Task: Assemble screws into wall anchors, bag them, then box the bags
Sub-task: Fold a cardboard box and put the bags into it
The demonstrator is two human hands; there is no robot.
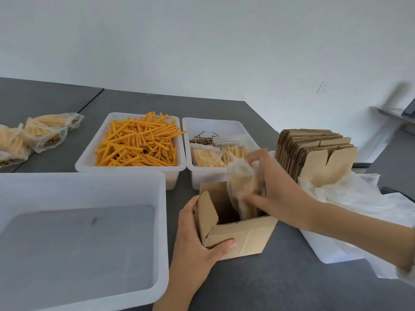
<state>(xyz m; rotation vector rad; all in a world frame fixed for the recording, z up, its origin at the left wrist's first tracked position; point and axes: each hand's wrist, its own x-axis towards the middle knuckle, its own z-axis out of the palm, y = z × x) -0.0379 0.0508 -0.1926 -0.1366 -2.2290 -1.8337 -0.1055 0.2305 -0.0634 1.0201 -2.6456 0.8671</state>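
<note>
An open cardboard box (238,236) stands on the grey table in front of me. My left hand (197,243) grips its near left corner, thumb across the front face. My right hand (276,187) holds a clear bag of orange anchors (243,185) whose lower end is inside the box's opening. A white bin (89,158) further back is heaped with loose orange anchors (139,142). The bin beside it (202,173) holds dark screws (202,139) and two filled bags (208,157).
A large empty translucent tub (161,221) sits at the near left. Several filled bags (42,133) lie at the far left. A stack of flat cardboard boxes (318,153) stands upright at the right, with loose plastic bags (354,194) below it.
</note>
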